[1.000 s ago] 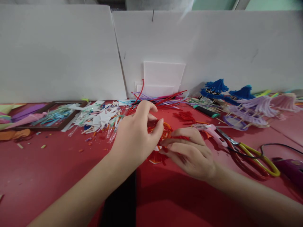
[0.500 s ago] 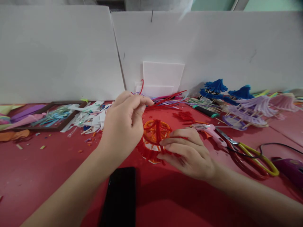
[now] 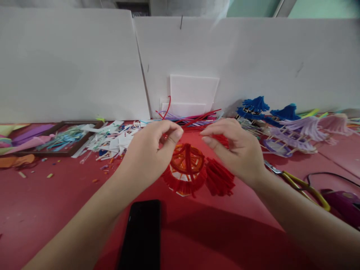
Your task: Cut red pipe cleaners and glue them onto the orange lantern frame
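Observation:
My left hand (image 3: 157, 150) is raised just left of a small round frame (image 3: 187, 161) of orange and red pipe cleaners with a fringed red skirt. Its thumb and forefinger are pinched together; whatever lies between them is too small to see. Opposite it, my right hand (image 3: 237, 150) hovers over a fringed red pipe-cleaner piece (image 3: 219, 178) lying on the table. The thumb and forefinger of that hand are also drawn into a pinch, with nothing I can name between the tips. Neither hand touches the round frame.
A black phone (image 3: 143, 232) lies in front. To the right are yellow-handled scissors (image 3: 306, 187), a purple tool (image 3: 343, 204) with a cord, and blue (image 3: 255, 103) and lilac (image 3: 306, 125) fringed models. Scraps (image 3: 118, 137) and a brown frame (image 3: 63, 153) lie left; white boards (image 3: 239, 56) stand behind.
My right hand has let go of the red piece beside the round frame and risen up towards my left hand. My left hand has come slightly lower.

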`<state>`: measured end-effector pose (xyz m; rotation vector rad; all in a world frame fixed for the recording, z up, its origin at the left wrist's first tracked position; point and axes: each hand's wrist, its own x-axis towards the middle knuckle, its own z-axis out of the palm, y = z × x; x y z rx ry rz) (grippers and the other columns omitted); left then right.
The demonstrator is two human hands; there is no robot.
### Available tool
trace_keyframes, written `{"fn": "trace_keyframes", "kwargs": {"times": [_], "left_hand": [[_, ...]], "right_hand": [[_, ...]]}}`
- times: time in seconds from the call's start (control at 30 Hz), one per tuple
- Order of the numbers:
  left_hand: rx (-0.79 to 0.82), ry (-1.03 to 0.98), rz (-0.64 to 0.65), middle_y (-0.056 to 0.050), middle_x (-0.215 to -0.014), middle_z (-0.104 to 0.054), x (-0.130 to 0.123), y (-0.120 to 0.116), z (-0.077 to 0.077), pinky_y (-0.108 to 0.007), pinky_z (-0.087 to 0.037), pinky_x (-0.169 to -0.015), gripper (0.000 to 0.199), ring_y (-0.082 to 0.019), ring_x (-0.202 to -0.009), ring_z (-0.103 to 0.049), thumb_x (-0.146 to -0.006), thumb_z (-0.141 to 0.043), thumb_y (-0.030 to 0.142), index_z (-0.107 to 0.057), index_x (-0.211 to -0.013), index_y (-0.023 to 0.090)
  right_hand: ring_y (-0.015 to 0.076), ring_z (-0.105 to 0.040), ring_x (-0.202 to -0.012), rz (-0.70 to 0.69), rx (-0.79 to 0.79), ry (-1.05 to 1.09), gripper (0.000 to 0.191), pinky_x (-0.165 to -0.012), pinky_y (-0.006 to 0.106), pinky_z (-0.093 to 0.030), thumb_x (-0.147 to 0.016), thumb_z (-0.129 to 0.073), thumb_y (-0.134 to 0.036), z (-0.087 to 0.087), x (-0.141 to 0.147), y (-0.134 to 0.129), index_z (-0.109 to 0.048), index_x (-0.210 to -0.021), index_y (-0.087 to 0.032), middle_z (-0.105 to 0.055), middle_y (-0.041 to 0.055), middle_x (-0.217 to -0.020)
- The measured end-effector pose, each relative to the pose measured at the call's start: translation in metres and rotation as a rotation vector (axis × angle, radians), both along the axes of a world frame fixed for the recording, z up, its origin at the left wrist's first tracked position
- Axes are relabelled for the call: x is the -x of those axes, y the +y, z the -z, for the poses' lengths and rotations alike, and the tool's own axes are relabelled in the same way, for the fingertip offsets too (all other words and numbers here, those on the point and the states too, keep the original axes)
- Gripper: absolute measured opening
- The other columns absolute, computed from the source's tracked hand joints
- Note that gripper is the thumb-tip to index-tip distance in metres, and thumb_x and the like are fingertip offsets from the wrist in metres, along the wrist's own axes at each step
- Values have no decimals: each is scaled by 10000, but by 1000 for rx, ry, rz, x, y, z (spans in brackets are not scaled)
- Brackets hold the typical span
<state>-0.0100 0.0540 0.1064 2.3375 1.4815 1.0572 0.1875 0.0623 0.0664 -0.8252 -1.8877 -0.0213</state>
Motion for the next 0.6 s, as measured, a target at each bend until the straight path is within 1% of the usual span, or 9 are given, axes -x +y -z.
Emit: {"fn": "trace_keyframes", "kwargs": {"times": [0.07,0.13,0.2,0.27,0.37,0.47,0.6], "left_hand": [[86,-67,55,-16,-860,-693,-1,0,4,-273,-483,-684,170,-154,-766,-633,-880,-518,330,-636,-872,207],[166,-164,88,-31,-907,-695,-3,0,8,-298,-520,-734,151,-169,-817,-655,-837,-583,320,-600,-926,198],[218,-228,106,-47,-972,-685,-5,0,13,-333,-538,-792,210,-186,-890,-664,-796,-634,284,-549,-966,193],[263,-239,124,-54,-1010,-673,-6,-1,16,-361,-541,-836,254,-198,-944,-661,-772,-659,242,-514,-975,194],[309,-236,155,-57,-1042,-661,-6,-2,18,-395,-533,-884,284,-209,-999,-651,-771,-656,200,-492,-1003,198],[342,-258,172,-67,-1051,-656,-5,-1,19,-420,-528,-899,280,-220,-1021,-647,-787,-624,169,-481,-1026,197],[392,-308,273,-79,-1090,-642,-3,3,20,-377,-526,-904,252,-207,-1059,-630,-805,-567,113,-470,-1026,186]], "right_hand": [[166,-620,-880,-74,101,-31,49,-843,347,-469,-842,-637,-203,-5,0,9,-682,-854,-217,-702,20,-876],[165,-622,-900,-175,194,-54,56,-847,339,-476,-831,-656,-225,-7,0,15,-703,-863,-222,-703,16,-890],[158,-618,-905,-254,266,-43,74,-837,321,-483,-824,-666,-237,-8,1,21,-715,-878,-225,-700,16,-898],[147,-615,-895,-331,334,-34,80,-822,299,-488,-817,-674,-237,-10,2,26,-725,-877,-222,-692,18,-907],[134,-612,-881,-458,433,-37,80,-802,274,-492,-808,-683,-231,-13,0,34,-735,-868,-222,-678,17,-906],[128,-603,-899,-561,491,-34,95,-806,266,-488,-804,-686,-219,-14,-3,41,-741,-882,-222,-656,21,-930],[121,-593,-883,-662,515,-58,130,-805,268,-484,-813,-670,-177,-13,-4,46,-741,-918,-209,-621,32,-942]]}}
